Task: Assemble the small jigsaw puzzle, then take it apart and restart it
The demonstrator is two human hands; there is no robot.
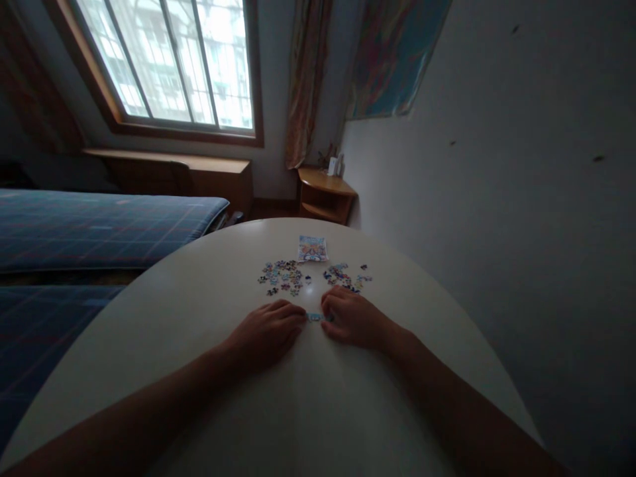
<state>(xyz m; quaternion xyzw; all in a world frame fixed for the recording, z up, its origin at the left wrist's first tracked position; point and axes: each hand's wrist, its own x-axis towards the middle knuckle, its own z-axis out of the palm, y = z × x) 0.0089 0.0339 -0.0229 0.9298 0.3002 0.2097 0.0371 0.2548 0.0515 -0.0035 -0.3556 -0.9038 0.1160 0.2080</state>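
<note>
Between my two hands lies a short light-blue strip of jigsaw puzzle pieces (314,317), flat on the white round table (318,411). At its left end, my left hand (268,331) is closed, with its fingertips holding the strip down; the thumb is mostly hidden. My right hand (350,317) has thumb and fingers curled in a pinch at the right end, around a jigsaw puzzle piece that its fingers largely cover. Just beyond the hands are a left pile of loose puzzle pieces (283,275) and a right pile of loose puzzle pieces (340,273). A single puzzle piece (308,279) sits between the piles.
Behind the piles lies a colourful picture packet (313,248). A bed with a blue checked cover (99,225) stands left of the table, and a white wall (497,232) rises on the right. At the back are a wooden corner shelf (325,182) and a barred window (169,66).
</note>
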